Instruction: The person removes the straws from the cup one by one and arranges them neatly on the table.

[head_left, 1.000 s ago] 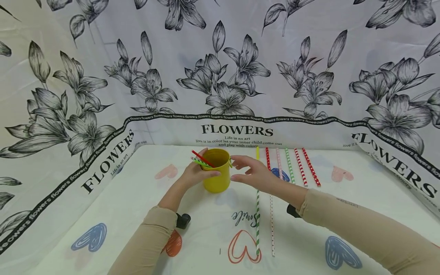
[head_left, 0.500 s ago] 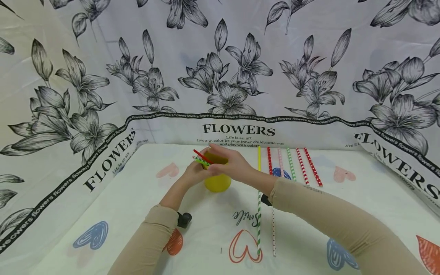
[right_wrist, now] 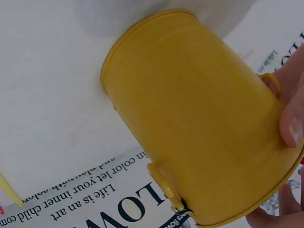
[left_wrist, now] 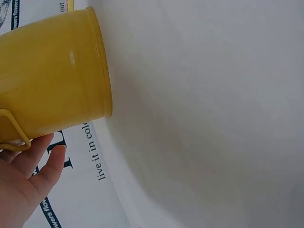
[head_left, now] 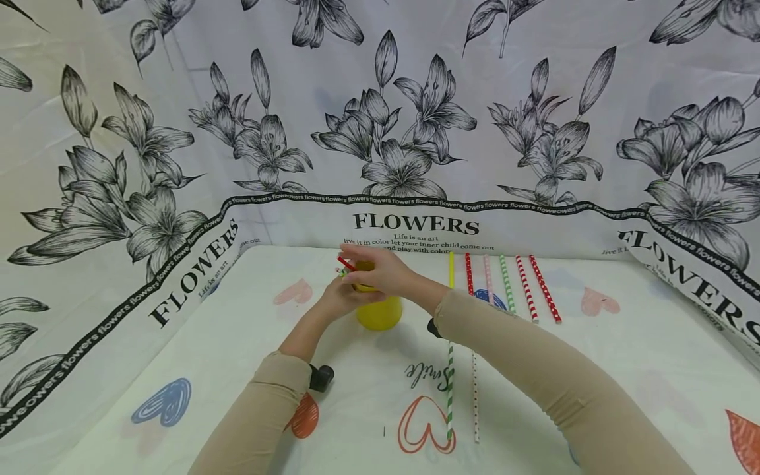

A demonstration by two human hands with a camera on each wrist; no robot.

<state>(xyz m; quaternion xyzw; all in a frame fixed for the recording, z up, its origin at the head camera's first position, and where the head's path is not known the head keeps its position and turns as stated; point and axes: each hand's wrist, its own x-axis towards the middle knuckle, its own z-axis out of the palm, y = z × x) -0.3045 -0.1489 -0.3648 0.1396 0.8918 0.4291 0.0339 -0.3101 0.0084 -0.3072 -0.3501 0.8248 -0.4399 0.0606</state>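
A small yellow metal bucket (head_left: 380,315) stands on the tablecloth, holding a red straw (head_left: 345,264) and a green straw (head_left: 341,272) whose ends lean out on the left. My left hand (head_left: 340,300) grips its left side, thumb across the front; the left wrist view has its fingers beside a wire loop (left_wrist: 21,135). From the right, my right hand (head_left: 384,269) reaches over the mouth, thumb and fingers spread apart around the straw ends. It covers most of the rim. In the right wrist view, the left thumb (right_wrist: 294,128) presses the bucket wall.
Right of the bucket, several patterned paper straws lie in a row, from a yellow straw (head_left: 451,269) to a red dotted straw (head_left: 545,288). Nearer lie a green-striped straw (head_left: 450,396) and a white red-dotted straw (head_left: 476,402). A flower-printed curtain (head_left: 410,224) closes off the back.
My right hand has moved left from beside the bucket to over its mouth and the straw ends. The left hand keeps its grip, and the bucket stays in place.
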